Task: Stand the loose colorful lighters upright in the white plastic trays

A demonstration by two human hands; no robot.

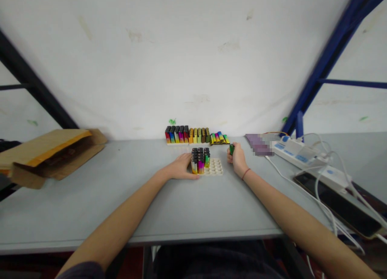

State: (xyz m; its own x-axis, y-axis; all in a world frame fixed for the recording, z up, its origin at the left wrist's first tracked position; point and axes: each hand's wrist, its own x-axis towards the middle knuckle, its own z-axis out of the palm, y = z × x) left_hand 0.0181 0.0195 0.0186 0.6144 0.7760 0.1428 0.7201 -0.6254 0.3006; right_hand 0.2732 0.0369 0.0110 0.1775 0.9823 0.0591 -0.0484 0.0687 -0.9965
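the right hand (238,160) is closed around a green lighter (231,149), held roughly upright just to the right of a white tray (216,167). the left hand (183,168) lies loosely open on the surface (121,198), fingers against the tray's left edge. standing lighters (200,158) fill the tray's left half; its empty sockets lie on the right, nearer the right hand. further back, a row of lighters (186,134) stands along the wall.

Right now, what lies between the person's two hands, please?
In the head view, a white slotted tray, its left part filled with upright lighters, sits between the left hand and the right hand, which grips a green lighter.
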